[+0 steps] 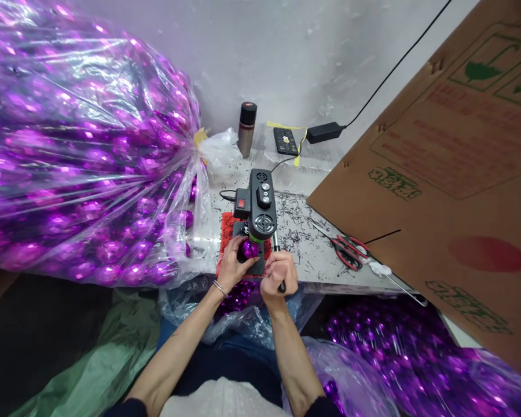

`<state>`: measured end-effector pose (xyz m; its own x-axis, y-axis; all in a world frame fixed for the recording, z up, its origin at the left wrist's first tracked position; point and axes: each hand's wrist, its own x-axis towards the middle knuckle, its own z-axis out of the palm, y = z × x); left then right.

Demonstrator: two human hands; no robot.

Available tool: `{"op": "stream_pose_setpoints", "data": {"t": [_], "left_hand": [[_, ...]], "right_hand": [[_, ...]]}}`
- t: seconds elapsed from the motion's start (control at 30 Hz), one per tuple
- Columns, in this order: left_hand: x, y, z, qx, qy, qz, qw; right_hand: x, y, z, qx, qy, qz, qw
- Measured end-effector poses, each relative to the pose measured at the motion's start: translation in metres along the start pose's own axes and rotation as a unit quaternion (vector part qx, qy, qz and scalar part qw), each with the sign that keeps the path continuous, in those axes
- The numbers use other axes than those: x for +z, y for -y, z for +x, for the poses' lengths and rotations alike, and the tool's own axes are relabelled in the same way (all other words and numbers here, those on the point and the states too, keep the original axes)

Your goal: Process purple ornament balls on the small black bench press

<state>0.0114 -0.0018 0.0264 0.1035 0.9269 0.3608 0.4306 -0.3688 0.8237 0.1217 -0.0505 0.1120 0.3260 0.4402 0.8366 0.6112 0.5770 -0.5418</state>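
Observation:
A shiny purple ball (250,248) sits under the head of a small black bench press (263,202), on its dark base plate. My left hand (235,263) curls around the ball, thumb and fingers on its near and left sides. To the right, my right hand (280,273) is wrapped round the black-ended lever (282,286) of the press. Beneath the press lies a red cloth (226,223). More purple shiny pieces (238,298) lie in a clear plastic bag at my lap, just below the table edge.
A huge clear bag of purple balls (91,174) fills the left. Behind the press stand a bottle (246,128), a black phone-like object (285,141) and a power adapter (325,132). Scissors (349,251) lie by a cardboard box (451,191). Black scraps (293,223) litter the table.

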Motion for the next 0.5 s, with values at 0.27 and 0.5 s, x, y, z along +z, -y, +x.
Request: {"op": "stream_pose_setpoints", "data": {"t": [0.27,0.5], "left_hand": [[-0.043,-0.010,-0.052,0.077,0.020,0.037,0.996],[-0.111,0.014,0.027,-0.001,-0.075,0.157,0.985]], "right_hand": [[-0.008,0.020,0.029,0.018,0.026,0.011,0.999],[-0.006,0.017,0.014,0.019,0.014,0.014,1.000]]}}
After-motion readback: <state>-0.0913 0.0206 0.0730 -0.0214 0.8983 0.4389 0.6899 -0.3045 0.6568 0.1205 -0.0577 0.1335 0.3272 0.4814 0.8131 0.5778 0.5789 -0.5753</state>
